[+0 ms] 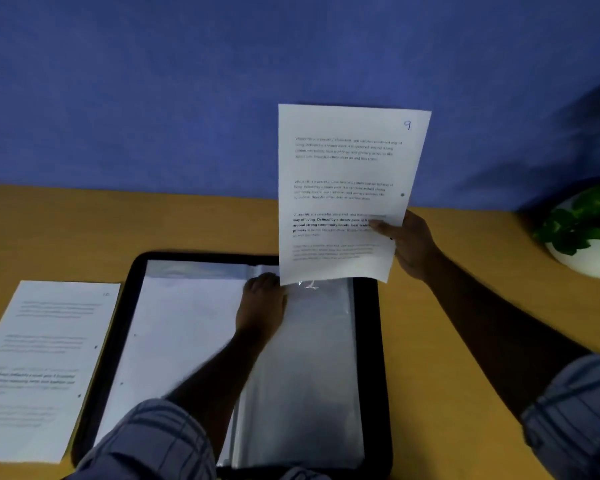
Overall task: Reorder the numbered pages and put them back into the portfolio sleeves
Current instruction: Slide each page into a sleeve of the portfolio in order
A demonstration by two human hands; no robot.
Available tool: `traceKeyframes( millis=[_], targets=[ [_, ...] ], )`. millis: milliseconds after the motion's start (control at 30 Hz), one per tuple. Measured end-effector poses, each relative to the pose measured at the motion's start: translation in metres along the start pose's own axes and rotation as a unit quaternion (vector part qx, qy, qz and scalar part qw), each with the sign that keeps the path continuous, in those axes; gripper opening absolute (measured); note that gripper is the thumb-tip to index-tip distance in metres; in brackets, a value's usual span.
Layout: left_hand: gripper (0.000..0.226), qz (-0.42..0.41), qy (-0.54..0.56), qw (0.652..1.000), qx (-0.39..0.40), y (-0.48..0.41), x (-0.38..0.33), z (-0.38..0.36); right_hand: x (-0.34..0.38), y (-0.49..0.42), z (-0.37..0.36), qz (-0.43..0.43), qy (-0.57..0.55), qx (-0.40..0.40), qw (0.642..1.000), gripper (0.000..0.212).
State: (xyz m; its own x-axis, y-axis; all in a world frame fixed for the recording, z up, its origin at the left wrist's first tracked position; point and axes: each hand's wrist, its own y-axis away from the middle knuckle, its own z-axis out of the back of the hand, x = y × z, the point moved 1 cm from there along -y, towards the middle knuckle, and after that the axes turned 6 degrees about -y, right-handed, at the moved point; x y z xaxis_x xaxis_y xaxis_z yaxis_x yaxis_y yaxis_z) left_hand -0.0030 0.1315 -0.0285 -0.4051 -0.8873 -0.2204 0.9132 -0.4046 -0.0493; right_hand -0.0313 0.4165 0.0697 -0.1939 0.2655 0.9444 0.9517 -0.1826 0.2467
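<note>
A black portfolio (pixel 369 341) lies open on the table, its clear sleeves (pixel 309 358) on the right half and a white page (pixel 174 334) in the left half. My right hand (pixel 409 244) pinches a printed page marked 9 (pixel 347 181) by its right edge and holds it upright above the portfolio's top right. The page's bottom edge hangs just over the sleeve opening. My left hand (pixel 262 306) rests on the top of the right sleeve near the spine, its fingertips curled at the sleeve's upper edge. Whether it grips the sleeve is unclear.
A stack of printed pages (pixel 39 365), the top one marked 10, lies on the table left of the portfolio. A white pot with a green plant (pixel 582 233) stands at the right edge. A blue wall rises behind the yellow-brown table (pixel 447 358).
</note>
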Motion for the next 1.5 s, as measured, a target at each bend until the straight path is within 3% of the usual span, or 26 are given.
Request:
traceKeyframes(
  millis=[67, 300, 467, 933, 1200, 1367, 1500],
  targets=[
    [0.022, -0.009, -0.010, 1.000, -0.003, -0.004, 0.002, 0.003, 0.003, -0.008, -0.007, 0.013, -0.010, -0.004, 1.000, 0.079],
    [0.012, -0.023, 0.026, 0.999, -0.002, -0.018, 0.009, 0.002, 0.002, -0.030, -0.034, 0.038, -0.025, -0.001, 0.999, 0.068],
    [0.016, -0.023, 0.058, 0.998, 0.000, -0.024, 0.010, 0.003, -0.010, -0.047, -0.059, 0.026, -0.021, -0.001, 0.999, 0.030],
    [0.020, -0.071, 0.096, 0.993, -0.007, -0.032, 0.004, 0.001, -0.068, -0.056, -0.094, -0.036, -0.068, 0.042, 0.996, 0.028],
    [0.021, -0.085, 0.110, 0.990, -0.027, -0.031, 0.002, -0.002, -0.085, -0.039, -0.048, -0.093, -0.004, 0.079, 0.993, 0.056],
    [0.037, -0.105, 0.139, 0.984, -0.025, -0.029, 0.008, 0.001, -0.072, -0.038, -0.031, -0.098, 0.000, 0.089, 0.991, 0.076],
    [0.027, -0.084, 0.198, 0.966, -0.146, -0.035, 0.037, 0.017, -0.066, -0.044, -0.019, -0.119, 0.024, 0.089, 0.989, 0.096]
  ],
)
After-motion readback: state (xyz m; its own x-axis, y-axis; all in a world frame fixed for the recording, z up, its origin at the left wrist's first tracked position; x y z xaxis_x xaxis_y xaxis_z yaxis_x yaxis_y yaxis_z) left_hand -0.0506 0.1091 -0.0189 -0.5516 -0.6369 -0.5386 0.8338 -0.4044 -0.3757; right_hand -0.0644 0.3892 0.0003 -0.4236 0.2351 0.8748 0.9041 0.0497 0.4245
